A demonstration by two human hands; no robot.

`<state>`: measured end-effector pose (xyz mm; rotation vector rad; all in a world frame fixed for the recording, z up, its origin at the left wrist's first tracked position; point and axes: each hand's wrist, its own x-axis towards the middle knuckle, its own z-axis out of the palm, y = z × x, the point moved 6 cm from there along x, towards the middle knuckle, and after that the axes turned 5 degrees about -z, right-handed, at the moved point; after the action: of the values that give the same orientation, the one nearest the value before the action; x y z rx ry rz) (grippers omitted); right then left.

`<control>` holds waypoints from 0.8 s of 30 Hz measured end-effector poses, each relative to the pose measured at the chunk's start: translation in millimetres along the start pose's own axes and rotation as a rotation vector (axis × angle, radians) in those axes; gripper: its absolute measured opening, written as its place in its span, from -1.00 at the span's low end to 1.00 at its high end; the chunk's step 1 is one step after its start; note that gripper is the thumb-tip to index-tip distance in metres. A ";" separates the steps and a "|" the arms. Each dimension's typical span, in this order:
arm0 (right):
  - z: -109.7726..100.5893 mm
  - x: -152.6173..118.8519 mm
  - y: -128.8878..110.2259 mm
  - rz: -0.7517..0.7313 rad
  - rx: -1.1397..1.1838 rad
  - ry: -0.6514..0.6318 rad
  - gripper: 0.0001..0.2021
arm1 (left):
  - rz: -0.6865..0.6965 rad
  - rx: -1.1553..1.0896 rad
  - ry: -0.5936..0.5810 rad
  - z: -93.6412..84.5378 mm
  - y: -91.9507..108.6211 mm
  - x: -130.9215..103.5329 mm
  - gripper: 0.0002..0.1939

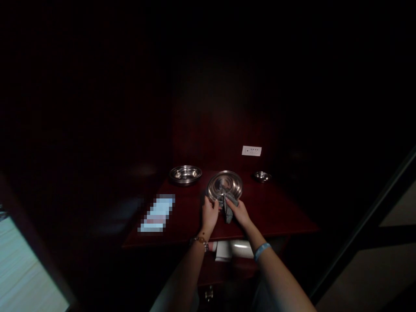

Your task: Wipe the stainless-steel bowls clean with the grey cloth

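My left hand (210, 213) grips the near left rim of a shiny metal plate (215, 184), which is tilted up toward me above the dark red shelf. In my right hand (239, 211) is a bunched grey cloth (228, 213), pressed to the plate's near edge and inner face. The fingers of the right hand are closed round the cloth and partly hidden by it. Behind and to the left, a stack of metal dishes (185, 180) rests on the shelf. A small metal bowl (262, 177) sits at the back right.
The dark red shelf (276, 212) ends in a front edge under my wrists. A blurred-out light rectangle (157, 214) lies on its left. A white socket panel (251, 151) is on the back wall. Below the shelf are white items (242, 248). A pale surface (26, 268) shows at lower left.
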<state>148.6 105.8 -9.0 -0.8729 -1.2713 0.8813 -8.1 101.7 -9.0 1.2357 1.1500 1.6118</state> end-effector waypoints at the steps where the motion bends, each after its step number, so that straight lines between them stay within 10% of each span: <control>1: -0.1 0.8 0.2 0.001 -0.001 0.003 -0.58 | 0.003 0.004 0.002 -0.7 1.3 -0.1 -0.72; 24: 7.8 -9.7 -16.4 0.007 -0.483 0.034 -0.56 | -0.007 0.066 0.068 -10.1 0.4 3.5 -0.73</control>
<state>141.0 90.7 2.7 -1.2639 -1.4792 0.5653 -18.8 102.9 -8.8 1.2255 1.2571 1.6329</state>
